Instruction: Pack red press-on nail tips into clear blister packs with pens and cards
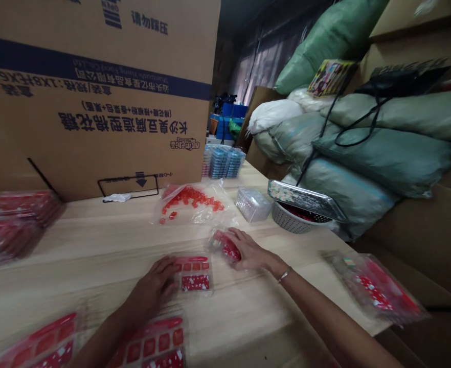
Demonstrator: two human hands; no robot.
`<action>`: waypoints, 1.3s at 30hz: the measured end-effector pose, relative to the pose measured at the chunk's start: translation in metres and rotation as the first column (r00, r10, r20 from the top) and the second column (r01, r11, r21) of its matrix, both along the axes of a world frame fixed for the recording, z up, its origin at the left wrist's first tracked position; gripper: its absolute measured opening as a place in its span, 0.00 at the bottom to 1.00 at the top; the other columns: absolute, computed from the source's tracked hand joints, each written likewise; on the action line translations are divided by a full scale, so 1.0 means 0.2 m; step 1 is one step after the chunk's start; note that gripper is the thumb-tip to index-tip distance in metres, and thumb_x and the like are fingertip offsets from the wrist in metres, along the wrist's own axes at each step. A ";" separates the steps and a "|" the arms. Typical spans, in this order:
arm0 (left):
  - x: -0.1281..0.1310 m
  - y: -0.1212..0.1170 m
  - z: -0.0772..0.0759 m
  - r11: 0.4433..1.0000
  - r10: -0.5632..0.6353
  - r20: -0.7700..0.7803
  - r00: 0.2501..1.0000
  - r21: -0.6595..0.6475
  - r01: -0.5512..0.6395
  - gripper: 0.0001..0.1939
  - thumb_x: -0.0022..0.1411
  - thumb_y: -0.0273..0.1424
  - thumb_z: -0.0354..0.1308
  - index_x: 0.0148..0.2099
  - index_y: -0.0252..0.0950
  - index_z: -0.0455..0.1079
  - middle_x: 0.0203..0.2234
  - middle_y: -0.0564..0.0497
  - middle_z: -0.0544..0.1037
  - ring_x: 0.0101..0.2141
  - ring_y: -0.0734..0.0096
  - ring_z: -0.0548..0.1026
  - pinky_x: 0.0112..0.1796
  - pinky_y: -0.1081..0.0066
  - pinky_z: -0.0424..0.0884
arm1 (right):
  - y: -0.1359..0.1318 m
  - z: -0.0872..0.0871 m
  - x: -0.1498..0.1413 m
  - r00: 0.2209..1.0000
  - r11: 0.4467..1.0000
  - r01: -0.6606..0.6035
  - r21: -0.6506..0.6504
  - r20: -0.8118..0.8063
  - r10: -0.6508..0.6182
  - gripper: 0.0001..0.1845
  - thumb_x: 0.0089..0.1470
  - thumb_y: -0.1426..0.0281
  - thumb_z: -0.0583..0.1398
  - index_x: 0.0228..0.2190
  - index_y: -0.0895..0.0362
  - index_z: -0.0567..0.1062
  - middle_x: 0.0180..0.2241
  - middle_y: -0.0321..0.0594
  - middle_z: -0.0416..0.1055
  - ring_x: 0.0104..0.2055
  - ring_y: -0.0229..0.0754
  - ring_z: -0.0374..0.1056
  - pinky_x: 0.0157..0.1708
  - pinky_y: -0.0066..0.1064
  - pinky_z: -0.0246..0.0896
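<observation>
My left hand point(157, 285) lies with fingers flat on the left edge of a small clear packet of red pieces point(193, 275) on the wooden table point(103, 240). My right hand point(247, 249) is cupped over a crumpled clear bag with a red patterned item point(222, 244), just right of the packet. Behind them a clear bag of loose red pieces point(190, 201) lies open on the table.
A big cardboard box point(95, 97) stands at the back left. Stacks of red packets point(10, 220) sit at the left, more point(149, 347) near me, and a pile point(375, 289) at the right edge. A clear tub point(253, 204), a basket point(292, 220) and stuffed sacks point(363, 153) fill the right.
</observation>
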State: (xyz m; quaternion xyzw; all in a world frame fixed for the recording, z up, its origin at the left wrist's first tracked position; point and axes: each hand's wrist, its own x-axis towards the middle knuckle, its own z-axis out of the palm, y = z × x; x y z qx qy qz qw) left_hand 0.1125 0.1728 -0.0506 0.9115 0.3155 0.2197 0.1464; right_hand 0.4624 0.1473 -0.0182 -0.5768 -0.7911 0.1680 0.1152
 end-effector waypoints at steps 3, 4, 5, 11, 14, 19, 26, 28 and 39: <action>0.02 -0.02 0.06 0.999 0.009 -0.029 1.000 -0.043 -0.011 0.16 0.63 0.31 0.51 0.52 0.39 0.68 0.54 0.45 0.71 0.56 0.60 0.66 0.55 0.57 0.65 | -0.01 -0.01 -0.04 0.994 1.000 -0.008 -0.021 0.107 0.010 0.57 0.34 0.60 0.67 0.63 0.56 0.51 0.64 0.56 0.42 0.65 0.61 0.42 0.59 0.50 0.44; 0.01 -0.03 0.09 0.999 0.015 -0.037 0.999 -0.052 -0.017 0.16 0.62 0.31 0.51 0.52 0.38 0.67 0.54 0.44 0.71 0.57 0.60 0.65 0.56 0.56 0.64 | -0.01 -0.01 -0.04 0.992 1.000 0.014 -0.022 0.127 -0.011 0.57 0.34 0.59 0.67 0.63 0.56 0.51 0.64 0.56 0.43 0.64 0.63 0.44 0.58 0.50 0.46; 0.00 -0.06 0.12 0.998 0.025 -0.042 0.999 -0.054 -0.028 0.17 0.61 0.31 0.52 0.52 0.37 0.66 0.54 0.43 0.70 0.57 0.59 0.64 0.56 0.54 0.63 | 0.00 -0.01 -0.05 0.989 0.999 0.045 -0.023 0.145 -0.042 0.57 0.34 0.59 0.67 0.63 0.55 0.50 0.64 0.55 0.43 0.63 0.64 0.47 0.57 0.51 0.48; -0.18 -0.45 0.17 0.990 0.082 -0.244 0.966 -0.095 -0.108 0.34 0.41 0.41 0.67 0.50 0.36 0.63 0.53 0.38 0.68 0.54 0.45 0.64 0.53 0.47 0.61 | 0.03 -0.05 -0.09 0.953 0.975 0.207 -0.086 0.241 -0.181 0.62 0.30 0.59 0.68 0.64 0.55 0.47 0.64 0.57 0.42 0.57 0.70 0.54 0.51 0.52 0.55; -0.23 -0.58 0.14 0.992 0.044 -0.309 0.950 -0.102 -0.080 0.37 0.39 0.41 0.66 0.52 0.36 0.61 0.54 0.36 0.66 0.54 0.41 0.62 0.54 0.44 0.56 | 0.03 -0.06 -0.11 0.946 0.967 0.247 -0.058 0.231 -0.228 0.62 0.29 0.57 0.69 0.63 0.52 0.48 0.63 0.54 0.45 0.56 0.69 0.56 0.51 0.53 0.56; -0.24 -0.58 0.13 0.997 -0.013 -0.272 0.962 -0.073 -0.008 0.31 0.42 0.39 0.63 0.49 0.35 0.61 0.50 0.37 0.66 0.51 0.44 0.64 0.52 0.49 0.58 | -0.05 -0.04 -0.11 0.953 0.967 0.253 -0.041 0.180 -0.242 0.59 0.32 0.61 0.67 0.63 0.56 0.49 0.58 0.57 0.53 0.53 0.68 0.59 0.49 0.52 0.58; -0.23 -0.55 0.15 0.993 0.001 -0.289 0.957 -0.115 -0.036 0.31 0.35 0.39 0.65 0.44 0.37 0.61 0.46 0.42 0.66 0.47 0.49 0.63 0.50 0.53 0.57 | -0.15 0.13 -0.20 0.987 0.992 0.125 -0.024 0.104 -0.122 0.58 0.35 0.65 0.65 0.64 0.57 0.45 0.56 0.55 0.55 0.54 0.60 0.59 0.50 0.47 0.59; -0.21 -0.55 0.16 0.991 0.007 -0.292 0.956 -0.123 -0.045 0.30 0.35 0.38 0.65 0.42 0.38 0.61 0.44 0.44 0.67 0.46 0.51 0.64 0.50 0.55 0.57 | -0.13 0.17 -0.35 0.998 0.999 -0.034 0.013 0.056 0.033 0.61 0.33 0.65 0.67 0.64 0.52 0.43 0.58 0.51 0.52 0.57 0.58 0.56 0.54 0.45 0.55; -0.33 -0.59 0.26 0.993 0.055 -0.233 0.971 -0.087 -0.078 0.26 0.36 0.33 0.61 0.42 0.39 0.59 0.42 0.46 0.67 0.43 0.53 0.65 0.46 0.56 0.61 | -0.04 0.10 -0.78 0.950 0.952 -0.286 -0.113 0.095 0.296 0.67 0.28 0.61 0.71 0.65 0.55 0.43 0.66 0.57 0.38 0.66 0.65 0.35 0.60 0.54 0.37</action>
